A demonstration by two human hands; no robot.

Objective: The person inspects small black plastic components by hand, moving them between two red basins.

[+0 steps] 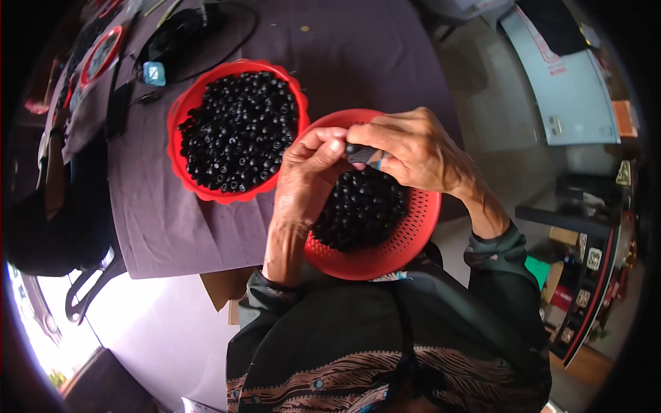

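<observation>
My left hand [303,168] and my right hand [416,148] meet above a red perforated basket [421,230]. A small black round piece [353,149] sits between their fingertips. My left thumb and index finger are pinched together beside it, while my right fingers are curled closed around its other side. Something grey and ribbed [363,155] shows by my right fingers; I cannot tell whether it is a wrap or a tool. Many glossy black round pieces [361,210] lie in the basket below. Left of it, a red scalloped basin [175,148] holds more black hollow pieces [237,131].
Both containers are at the near edge of a table with a grey-purple cloth [158,237]. Farther left lie a black bag-like item [182,34] and another red container [86,72]. A dark-clothed person [58,220] sits at the left. Shelving [589,275] stands at the right.
</observation>
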